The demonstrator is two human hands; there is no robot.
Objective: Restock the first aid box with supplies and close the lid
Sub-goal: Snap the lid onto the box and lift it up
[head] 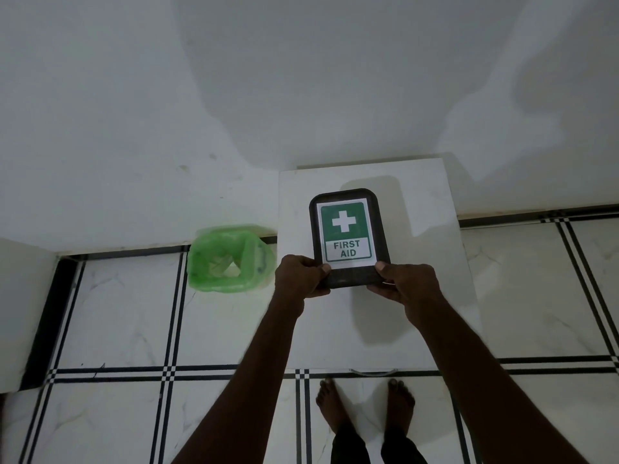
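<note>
A dark rectangular first aid box (348,195) with a green and white "FIRST AID" label on its lid is held over a white cabinet top (418,195). Its lid is down. My left hand (301,276) grips the box's near left corner, thumb on the lid. At the near right corner my right hand (405,283) grips it the same way. No supplies are in sight.
A small bin lined with a green plastic bag (227,262) stands on the floor left of the cabinet, against the white wall. The floor is white tile with black lines. My bare feet (365,406) stand at the cabinet's front edge, by its handle (371,373).
</note>
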